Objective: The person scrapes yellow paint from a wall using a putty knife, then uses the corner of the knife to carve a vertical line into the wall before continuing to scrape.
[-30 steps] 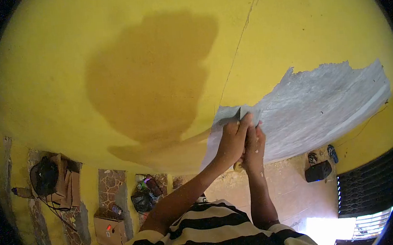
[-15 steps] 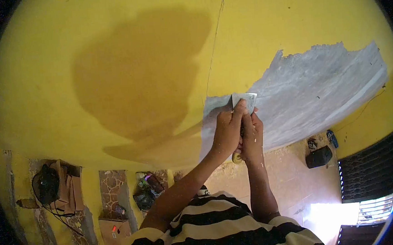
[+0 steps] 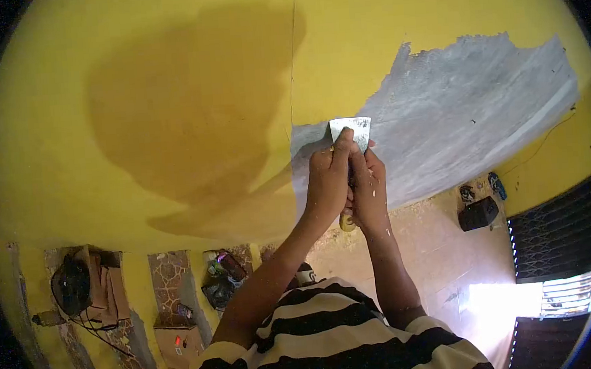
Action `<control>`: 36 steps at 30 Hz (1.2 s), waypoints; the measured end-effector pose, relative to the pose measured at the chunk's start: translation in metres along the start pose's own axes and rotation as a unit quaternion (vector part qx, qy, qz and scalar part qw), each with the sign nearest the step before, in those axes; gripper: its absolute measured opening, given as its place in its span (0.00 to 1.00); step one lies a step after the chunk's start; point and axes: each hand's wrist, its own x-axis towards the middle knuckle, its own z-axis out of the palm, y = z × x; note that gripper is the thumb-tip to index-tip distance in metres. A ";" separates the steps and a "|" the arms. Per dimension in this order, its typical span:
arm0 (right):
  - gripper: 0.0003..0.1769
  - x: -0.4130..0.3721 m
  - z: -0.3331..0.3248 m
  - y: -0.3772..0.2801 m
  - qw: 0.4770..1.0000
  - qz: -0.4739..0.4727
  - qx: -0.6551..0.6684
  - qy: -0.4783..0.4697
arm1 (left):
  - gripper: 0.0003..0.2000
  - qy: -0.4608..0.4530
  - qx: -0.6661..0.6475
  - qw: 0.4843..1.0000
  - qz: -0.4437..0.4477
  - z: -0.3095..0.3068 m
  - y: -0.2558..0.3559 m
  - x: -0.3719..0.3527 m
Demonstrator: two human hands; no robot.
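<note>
Both of my hands grip one putty knife (image 3: 350,127) whose flat metal blade presses on the yellow wall (image 3: 164,70). My left hand (image 3: 327,182) wraps the handle with a finger laid up along the blade. My right hand (image 3: 368,190) clasps the handle beside it, and the yellow butt of the handle pokes out below the palms. The blade sits at the upper left edge of a grey scraped patch (image 3: 461,104) where paint is gone. Left of it spreads a large darker damp stain (image 3: 187,110).
A thin crack (image 3: 291,47) runs up the wall above the blade. Far below lie a black speaker (image 3: 478,213), a cardboard box (image 3: 178,343), bags (image 3: 220,286) and a box with cables (image 3: 86,281) on a ledge. A bright doorway (image 3: 502,300) shows at lower right.
Both hands have pushed the putty knife upward along the wall, and the view has shifted with them. The grey scraped patch now reaches slightly further at its upper left.
</note>
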 end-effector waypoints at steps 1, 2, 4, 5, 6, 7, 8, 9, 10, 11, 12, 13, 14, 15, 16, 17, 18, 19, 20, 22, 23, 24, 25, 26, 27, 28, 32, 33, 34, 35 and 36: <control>0.17 0.003 -0.001 0.001 1.000 -0.006 0.001 -0.001 | 0.24 -0.002 0.000 1.000 0.006 0.000 0.003 0.002; 0.18 0.006 -0.002 0.004 1.000 -0.001 0.003 0.000 | 0.24 0.003 0.034 0.999 0.016 -0.001 0.006 0.003; 0.18 0.001 -0.003 0.011 1.000 0.014 0.006 0.001 | 0.24 0.012 0.068 0.997 0.017 -0.003 0.007 -0.003; 0.19 -0.002 0.002 0.004 0.999 0.025 0.037 0.005 | 0.25 0.008 0.051 0.999 -0.006 -0.002 0.013 -0.005; 0.19 -0.004 0.007 0.000 0.997 0.035 0.068 0.008 | 0.25 0.003 0.034 0.999 -0.028 -0.002 0.017 -0.007; 0.19 -0.006 0.008 0.005 0.997 0.035 0.069 0.005 | 0.25 0.005 0.035 0.999 -0.027 -0.006 0.011 -0.008; 0.19 -0.009 0.009 0.017 1.000 0.008 0.014 0.012 | 0.25 0.017 0.049 0.998 -0.024 -0.014 -0.002 -0.009; 0.20 -0.009 0.011 0.026 0.999 -0.021 -0.040 0.021 | 0.24 0.027 0.063 0.997 -0.019 -0.020 -0.009 -0.008; 0.19 -0.007 0.019 0.033 0.998 -0.022 -0.035 0.037 | 0.24 0.034 0.031 0.999 0.016 -0.025 -0.016 -0.010; 0.19 -0.004 0.025 0.029 0.998 -0.028 -0.033 0.034 | 0.24 0.034 0.033 0.999 0.023 -0.028 -0.006 -0.006; 0.18 -0.003 0.029 0.025 0.997 -0.053 -0.040 0.029 | 0.24 0.008 0.033 0.999 0.018 -0.031 0.002 -0.003; 0.17 -0.004 0.032 0.021 0.996 -0.073 -0.048 0.025 | 0.23 -0.017 0.032 0.999 0.007 -0.034 0.009 -0.003; 0.18 -0.008 0.037 0.016 0.998 -0.056 -0.013 0.024 | 0.23 -0.034 0.050 0.998 0.014 -0.036 0.018 -0.002; 0.18 -0.007 0.037 0.019 0.998 -0.053 -0.012 0.024 | 0.23 -0.032 0.051 0.998 0.011 -0.037 0.016 -0.004; 0.18 -0.006 0.037 0.024 0.998 -0.061 -0.006 0.029 | 0.23 -0.031 0.042 0.999 0.008 -0.037 0.014 -0.006; 0.18 -0.005 0.037 0.026 0.997 -0.072 0.000 0.036 | 0.23 -0.031 0.033 0.999 0.008 -0.036 0.014 -0.005; 0.18 -0.008 0.038 0.027 0.997 -0.075 0.002 0.036 | 0.23 -0.033 0.035 0.999 0.010 -0.036 0.008 -0.007; 0.17 -0.014 0.037 0.027 0.997 -0.069 -0.019 0.041 | 0.23 -0.003 0.040 0.999 0.015 -0.036 -0.002 -0.010; 0.17 -0.015 0.038 0.026 0.996 -0.065 -0.040 0.046 | 0.24 0.027 0.046 0.998 0.022 -0.034 0.000 -0.010; 0.17 -0.007 0.038 0.023 0.997 -0.065 -0.034 0.036 | 0.23 0.021 0.032 0.999 0.032 -0.034 0.003 -0.003; 0.17 -0.004 0.036 0.023 0.998 -0.057 -0.030 0.027 | 0.23 0.018 0.016 0.999 0.034 -0.031 0.007 -0.001; 0.17 -0.001 0.038 0.016 0.998 -0.054 -0.030 0.030 | 0.23 0.016 0.017 0.999 0.030 -0.030 0.021 0.000; 0.17 0.002 0.042 0.004 0.997 -0.073 -0.007 0.031 | 0.22 -0.013 0.035 0.999 -0.004 -0.030 0.039 0.001; 0.17 0.003 0.045 -0.002 0.995 -0.091 0.016 0.032 | 0.21 -0.042 0.055 0.997 -0.037 -0.030 0.050 0.000; 0.17 0.001 0.043 -0.003 0.995 -0.092 0.018 0.033 | 0.21 -0.043 0.056 0.997 -0.037 -0.030 0.048 0.000; 0.18 -0.002 0.041 -0.003 0.995 -0.091 -0.013 0.024 | 0.21 -0.032 0.060 0.998 -0.017 -0.030 0.044 -0.001; 0.19 -0.012 0.034 0.031 0.994 -0.086 -0.049 0.040 | 0.21 0.016 0.050 0.998 0.023 -0.034 0.001 -0.011; 0.19 -0.010 0.033 0.031 0.994 -0.089 -0.047 0.042 | 0.21 0.013 0.052 0.998 0.025 -0.033 -0.002 -0.007; 0.19 -0.008 0.031 0.029 0.996 -0.071 -0.040 0.039 | 0.21 0.021 0.040 0.998 0.032 -0.031 -0.007 -0.004; 0.18 -0.009 0.029 0.023 0.998 -0.049 -0.033 0.037 | 0.20 0.029 0.028 0.999 0.036 -0.029 -0.009 -0.004; 0.18 -0.005 0.021 0.017 0.999 -0.028 -0.029 0.002 | 0.21 0.031 0.089 0.995 0.025 -0.028 0.000 -0.002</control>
